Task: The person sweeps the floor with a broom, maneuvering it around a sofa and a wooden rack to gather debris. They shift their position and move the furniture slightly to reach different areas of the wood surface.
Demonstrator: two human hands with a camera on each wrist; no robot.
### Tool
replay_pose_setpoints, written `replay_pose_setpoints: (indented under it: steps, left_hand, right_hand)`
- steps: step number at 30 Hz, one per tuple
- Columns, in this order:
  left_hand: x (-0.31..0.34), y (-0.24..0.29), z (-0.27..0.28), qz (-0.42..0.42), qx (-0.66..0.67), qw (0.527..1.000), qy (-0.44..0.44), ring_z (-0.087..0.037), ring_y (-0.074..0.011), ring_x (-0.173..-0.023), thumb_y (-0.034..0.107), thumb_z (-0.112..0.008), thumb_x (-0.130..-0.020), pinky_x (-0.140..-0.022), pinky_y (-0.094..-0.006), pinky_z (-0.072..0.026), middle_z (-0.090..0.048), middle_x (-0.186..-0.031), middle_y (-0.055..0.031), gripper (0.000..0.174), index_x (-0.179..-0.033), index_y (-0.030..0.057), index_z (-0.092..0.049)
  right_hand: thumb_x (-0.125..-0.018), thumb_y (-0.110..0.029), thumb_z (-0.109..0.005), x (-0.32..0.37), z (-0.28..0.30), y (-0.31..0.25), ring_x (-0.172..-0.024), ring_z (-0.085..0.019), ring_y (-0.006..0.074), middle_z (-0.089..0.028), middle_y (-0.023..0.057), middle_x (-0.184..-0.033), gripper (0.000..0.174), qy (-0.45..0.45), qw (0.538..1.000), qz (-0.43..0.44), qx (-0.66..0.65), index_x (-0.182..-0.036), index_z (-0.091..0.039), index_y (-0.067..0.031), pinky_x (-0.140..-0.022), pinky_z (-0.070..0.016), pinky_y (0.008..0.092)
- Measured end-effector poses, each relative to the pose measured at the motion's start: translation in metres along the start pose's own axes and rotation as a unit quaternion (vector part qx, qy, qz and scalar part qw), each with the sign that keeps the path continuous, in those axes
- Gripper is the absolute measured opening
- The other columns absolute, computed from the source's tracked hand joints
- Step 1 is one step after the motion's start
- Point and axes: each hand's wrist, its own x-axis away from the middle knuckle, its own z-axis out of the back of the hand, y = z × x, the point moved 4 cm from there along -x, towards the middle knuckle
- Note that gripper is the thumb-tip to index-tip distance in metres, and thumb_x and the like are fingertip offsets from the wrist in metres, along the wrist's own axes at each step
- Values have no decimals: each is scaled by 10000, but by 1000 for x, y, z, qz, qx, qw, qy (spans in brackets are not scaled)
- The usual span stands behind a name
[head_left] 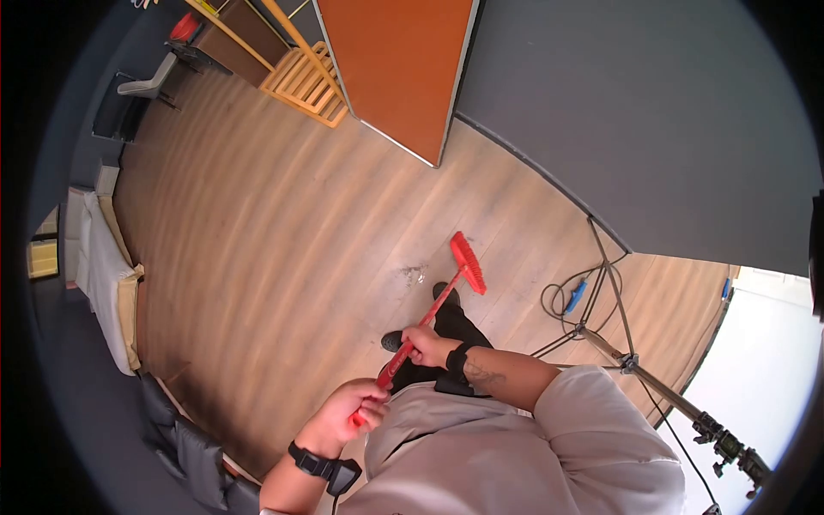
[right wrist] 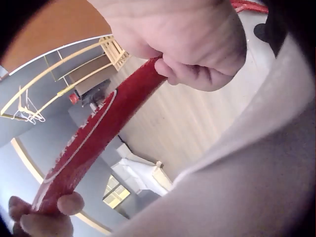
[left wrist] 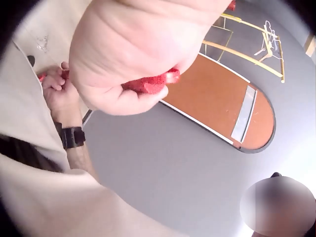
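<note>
A red broom (head_left: 468, 262) slants across the head view, its bristled head low over or on the floor near the person's dark shoes; contact cannot be told. The left hand (head_left: 356, 408) grips the handle near its top end, and in the left wrist view the left hand (left wrist: 133, 54) has its fingers curled round the red handle (left wrist: 148, 85). Farther down, the right hand (head_left: 425, 345) grips the handle. The right wrist view shows the right hand (right wrist: 192, 44) wrapped round the handle (right wrist: 98, 131). Small debris (head_left: 415, 275) lies left of the broom head.
A tripod stand (head_left: 614, 296) with a cable and a blue object (head_left: 576, 297) is at the right. An orange panel (head_left: 399, 69) and grey partition (head_left: 635, 120) stand ahead. Also there are a wooden rack (head_left: 305, 86), a chair (head_left: 153, 86) and a white-covered bed (head_left: 107, 283).
</note>
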Motion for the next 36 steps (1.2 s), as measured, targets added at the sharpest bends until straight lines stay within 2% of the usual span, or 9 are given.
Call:
replay_pose_setpoints:
  steps: [4,8,12,16,18,22,28,34,36]
  left_hand:
    - [24,-5,-19,-29,-71,997,-14,-366,-48,-493,-28,-491,-773,-361,-141,-272,-399,-647,-8,110,-847,31,-436]
    - [13,-18,-50,-19,-191,981,-17,-373,-53,-518,-22,-498,-786,-366,-157,-271,-387,-653,-8,131,-814,63,-403]
    - [-51,-14,-42,17,-193,981,-19,-379,-52,-464,-6,-512,-767,-350,-156,-279,-393,-610,3,126,-764,66,-409]
    - [-122,3,-44,60,-214,975,14,-372,-45,-400,36,-517,-767,-334,-143,-292,-393,-545,2,115,-691,35,-430]
    - [-133,15,-52,106,-151,983,-7,-379,-47,-402,35,-513,-769,-329,-139,-294,-393,-549,1,109,-703,14,-429]
    - [-112,25,-38,86,-144,985,47,-384,-50,-413,28,-501,-781,-326,-135,-308,-397,-561,-8,108,-715,-7,-422]
    - [-32,5,-1,6,-41,999,31,-367,-45,-460,13,-484,-786,-325,-139,-287,-403,-623,-14,46,-798,26,-442]
    - [12,-14,-4,-26,-9,999,-39,-348,-42,-474,2,-468,-794,-340,-140,-275,-384,-644,-5,151,-917,61,-404]
    - [14,-24,-17,-46,-117,992,-11,-350,-51,-482,7,-484,-792,-343,-149,-255,-383,-651,-2,173,-934,69,-408]
  right_hand:
    - [-733,-124,-485,36,-11,-9,-322,-318,123,-357,35,-450,189,-25,1000,15,5,-580,-382,-84,-291,-222,232]
    - [-714,-110,-494,61,27,-17,-340,-320,136,-380,61,-480,167,6,998,44,-40,-600,-380,-69,-295,-220,242]
    - [-702,-121,-499,50,91,-28,-332,-299,140,-368,66,-471,178,103,989,86,-67,-603,-356,-81,-296,-212,248]
    - [-695,-141,-475,27,149,-41,-326,-278,134,-339,51,-456,184,128,983,71,-111,-574,-342,-102,-300,-217,248]
    - [-697,-140,-472,18,155,-48,-334,-278,122,-335,38,-464,183,123,981,66,-131,-576,-340,-105,-302,-218,241]
    - [-702,-126,-473,-9,131,-42,-353,-288,111,-342,25,-490,157,51,992,12,-115,-599,-355,-107,-314,-232,215]
    - [-718,-110,-473,-16,44,-14,-356,-346,115,-381,37,-488,137,-30,999,-33,18,-615,-389,-75,-309,-253,220]
    - [-714,-111,-492,29,-2,-14,-328,-328,121,-361,39,-445,172,7,997,1,71,-582,-388,-76,-295,-237,228]
    - [-717,-110,-488,41,10,-18,-327,-332,122,-377,47,-447,164,32,996,20,82,-586,-396,-72,-295,-238,234]
